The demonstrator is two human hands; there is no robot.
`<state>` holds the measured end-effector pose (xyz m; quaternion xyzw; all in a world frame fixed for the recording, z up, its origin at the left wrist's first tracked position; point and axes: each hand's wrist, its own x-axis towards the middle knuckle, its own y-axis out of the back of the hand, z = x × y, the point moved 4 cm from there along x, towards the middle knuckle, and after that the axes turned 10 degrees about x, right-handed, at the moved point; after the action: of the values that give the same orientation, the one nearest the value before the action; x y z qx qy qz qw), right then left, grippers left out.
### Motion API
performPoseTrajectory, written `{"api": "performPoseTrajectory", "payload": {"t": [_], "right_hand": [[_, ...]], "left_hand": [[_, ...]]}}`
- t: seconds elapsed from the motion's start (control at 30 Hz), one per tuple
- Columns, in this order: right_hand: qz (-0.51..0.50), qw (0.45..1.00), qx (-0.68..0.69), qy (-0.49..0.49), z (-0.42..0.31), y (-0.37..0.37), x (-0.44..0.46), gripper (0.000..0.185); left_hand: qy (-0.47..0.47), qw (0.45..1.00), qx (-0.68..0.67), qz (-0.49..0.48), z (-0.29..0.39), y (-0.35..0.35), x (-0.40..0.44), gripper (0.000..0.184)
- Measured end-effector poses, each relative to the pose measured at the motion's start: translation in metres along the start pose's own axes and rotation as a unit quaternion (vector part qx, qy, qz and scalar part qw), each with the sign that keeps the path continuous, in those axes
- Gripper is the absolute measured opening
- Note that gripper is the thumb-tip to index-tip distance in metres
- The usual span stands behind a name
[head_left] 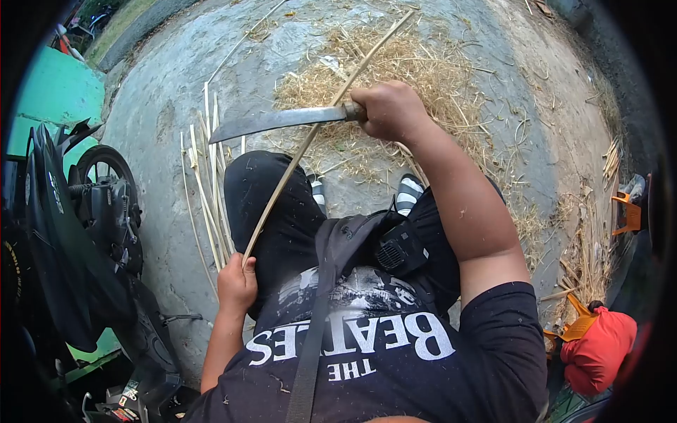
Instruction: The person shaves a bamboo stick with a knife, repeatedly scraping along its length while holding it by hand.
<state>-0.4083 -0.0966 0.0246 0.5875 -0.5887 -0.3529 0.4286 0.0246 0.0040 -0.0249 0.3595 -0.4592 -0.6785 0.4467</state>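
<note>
My left hand (238,284), beside my left knee, is closed around the near end of a long, thin bamboo strip (282,180). The strip slants up and away to the right, past my other hand. In my right hand (389,109) is the handle of a machete (282,121), its long grey blade pointing left. The blade crosses the strip just short of my right fist; whether its edge bites into the strip I cannot tell. Several pale split strips (204,190) lie on the ground to the left of my left knee.
A heap of shavings (395,92) covers the concrete ground (166,92) ahead of my feet. On the left stands a motorcycle (106,190). To the right are a person in red (599,349), an orange chair (626,213) and more split pieces (589,247).
</note>
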Motion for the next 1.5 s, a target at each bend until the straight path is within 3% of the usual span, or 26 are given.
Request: {"api": "performPoseTrajectory", "payload": {"t": [0.17,0.37,0.47,0.57,0.7,0.8,0.97,1.1,1.2,1.33,1.4,1.5], "right_hand": [[0.104,0.960,0.182,-0.185,0.079,-0.011,0.013,0.019],[0.038,0.986,0.100,-0.126,0.027,0.006,0.002,0.019],[-0.034,0.998,0.028,-0.046,-0.007,0.009,-0.006,0.020],[-0.016,0.976,0.150,-0.158,0.039,-0.002,0.010,0.022],[0.018,0.961,0.142,-0.238,0.069,0.003,0.011,0.023],[-0.012,0.980,0.064,-0.186,0.039,0.007,0.005,0.022],[-0.035,0.999,0.012,-0.013,-0.012,0.000,-0.009,0.017],[0.019,0.980,0.143,-0.134,0.025,-0.020,0.008,0.019],[0.027,0.985,0.106,-0.131,0.025,-0.023,0.011,0.018],[-0.020,0.998,0.046,0.041,-0.016,-0.026,0.004,0.017],[-0.037,0.998,0.052,0.030,-0.014,-0.033,0.007,0.016],[0.045,0.985,0.166,-0.012,0.006,-0.046,0.018,0.012]], "left_hand": [[0.015,0.999,-0.039,-0.004,-0.002,0.000,0.002,0.050],[0.009,1.000,-0.014,-0.006,0.002,0.002,0.003,0.050],[0.000,1.000,-0.004,0.006,0.000,-0.003,0.005,0.050],[0.010,1.000,-0.005,0.030,0.001,-0.006,0.002,0.050],[0.002,0.999,0.036,0.026,0.004,0.005,0.001,0.050],[0.003,0.999,0.043,0.006,0.003,0.008,0.003,0.050],[-0.001,0.999,-0.024,-0.048,-0.001,0.007,0.012,0.052],[-0.004,0.999,-0.025,-0.043,0.007,0.012,0.016,0.052],[0.003,0.999,-0.022,-0.047,0.010,0.016,0.015,0.052],[-0.004,0.997,-0.043,-0.059,0.000,0.012,0.016,0.053],[-0.005,0.997,-0.061,-0.055,-0.003,0.007,0.015,0.054],[0.000,0.995,-0.093,-0.048,-0.001,0.006,0.021,0.055]]}}
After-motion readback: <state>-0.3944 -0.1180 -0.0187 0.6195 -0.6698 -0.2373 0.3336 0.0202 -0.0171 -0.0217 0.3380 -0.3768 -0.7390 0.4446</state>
